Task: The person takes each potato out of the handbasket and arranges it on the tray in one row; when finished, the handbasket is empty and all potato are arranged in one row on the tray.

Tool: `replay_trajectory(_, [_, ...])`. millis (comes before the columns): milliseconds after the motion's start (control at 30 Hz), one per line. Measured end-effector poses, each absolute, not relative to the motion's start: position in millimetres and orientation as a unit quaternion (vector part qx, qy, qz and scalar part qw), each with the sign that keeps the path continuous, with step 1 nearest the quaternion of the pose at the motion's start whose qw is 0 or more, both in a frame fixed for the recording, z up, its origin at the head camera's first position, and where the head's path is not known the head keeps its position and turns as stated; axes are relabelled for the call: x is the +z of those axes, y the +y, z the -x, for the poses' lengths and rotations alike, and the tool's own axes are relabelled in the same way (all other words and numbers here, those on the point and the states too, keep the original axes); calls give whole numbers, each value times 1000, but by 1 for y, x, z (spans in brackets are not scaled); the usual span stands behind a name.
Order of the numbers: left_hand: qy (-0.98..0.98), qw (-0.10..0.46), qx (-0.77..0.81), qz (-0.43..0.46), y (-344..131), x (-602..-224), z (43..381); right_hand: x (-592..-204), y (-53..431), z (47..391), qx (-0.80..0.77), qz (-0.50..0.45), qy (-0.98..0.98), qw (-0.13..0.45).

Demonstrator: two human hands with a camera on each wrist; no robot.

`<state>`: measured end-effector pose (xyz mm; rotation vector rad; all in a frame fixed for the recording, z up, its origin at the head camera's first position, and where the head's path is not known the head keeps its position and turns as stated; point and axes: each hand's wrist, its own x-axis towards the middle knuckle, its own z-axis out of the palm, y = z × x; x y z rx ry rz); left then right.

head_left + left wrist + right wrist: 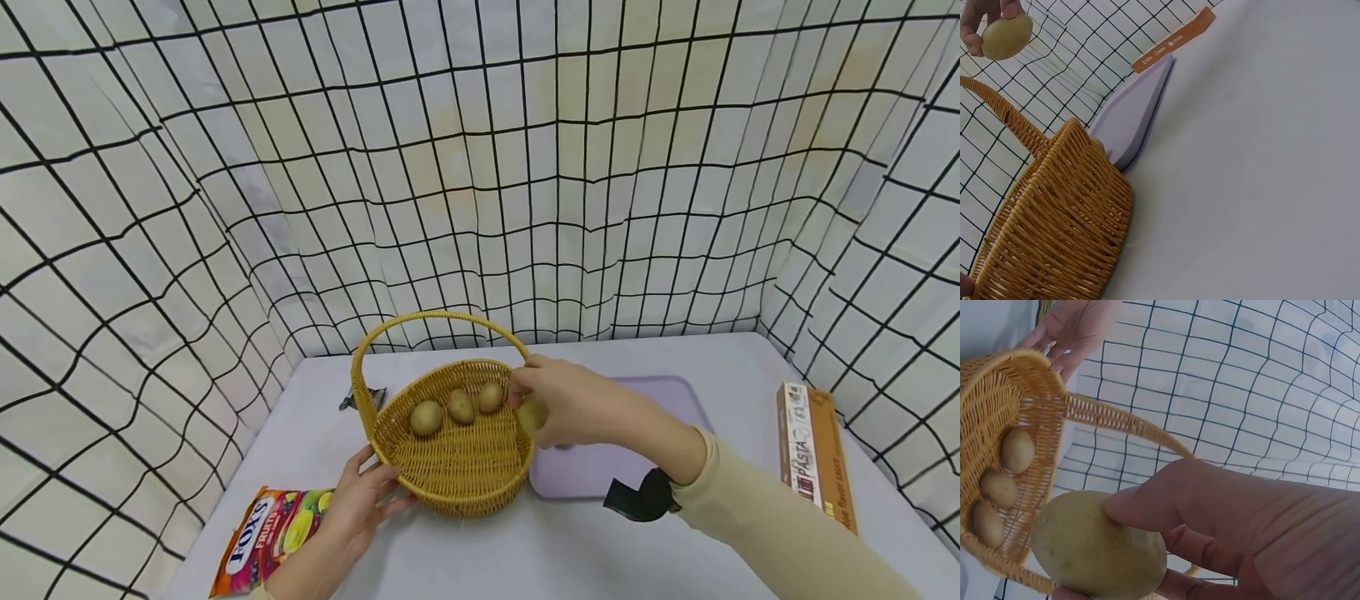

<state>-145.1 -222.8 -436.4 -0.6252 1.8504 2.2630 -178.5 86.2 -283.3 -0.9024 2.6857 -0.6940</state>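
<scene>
Your R hand [567, 402] pinches a potato [1097, 547], thumb on one side & fingers opposite, held up at the basket's right rim. It should handle easily: firm, lightish for its size, won't squash, tho the smooth skin could slip a bit. Best hold is prob round the fat middle, as you have it, w/ fingertips rather than nails so the skin doesn't nick. Shape's a blunt oval, pale yellow-brown w/ fine specks.

Basket [465, 471] is woven, honey-coloured, ribbed all over, w/ a tall arched handle [442, 315]; looks stiff but light, so it may slide if knocked. Inside, three potatoes [461, 407] sit in a row toward the far side. Your L hand [358, 500] has its fingers loosely extended against the basket's near-left outer wall, not clenched.

Right of the basket: smooth lilac tray [588, 482], rounded corners, raised lip. Something brownish on it is mostly hidden by your R wrist, poss. another potato, can't be sure.

Near left: glossy, crinkly FOX'S bag [277, 533]. Far right: stiff card pasta box [817, 454]. All on a plain pale tabletop [585, 554], w/ white grid-lined cloth [525, 158] behind.
</scene>
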Motion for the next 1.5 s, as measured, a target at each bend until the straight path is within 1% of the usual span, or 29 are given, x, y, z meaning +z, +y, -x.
replay_trajectory(67, [618,77,754,209,-223,-437,145,-285,93,181,-236,303,917,110])
replay_trajectory(167, [618,78,754,209,-223,-436,145,-291,105,187,-221,313,920,88])
replay_trajectory(267, [617,77,754,210,-223,-436,144,-300,116,194,-222,311,920,85])
replay_trajectory(533, [618,76,754,210,-223,-436,145,-327,140,213,-260,248,925,123])
replay_trajectory(733, [618,71,755,209,-223,-436,144,-353,157,230,-301,221,918,130])
replay_trajectory(1000, [618,70,754,211,-223,-437,143,-402,172,252,-377,155,900,157])
replay_trajectory(1200, [618,74,752,216,-221,-437,145,-438,180,263,-436,127,878,148])
replay_trajectory(1300, [618,76,752,219,-221,-437,145,-453,182,266,-477,113,858,156])
replay_trajectory(1400, [617,75,752,220,-221,-437,145,-464,182,266,-516,91,835,168])
replay_trajectory(1500, [617,72,753,218,-221,-437,145,-469,180,265,-518,95,836,155])
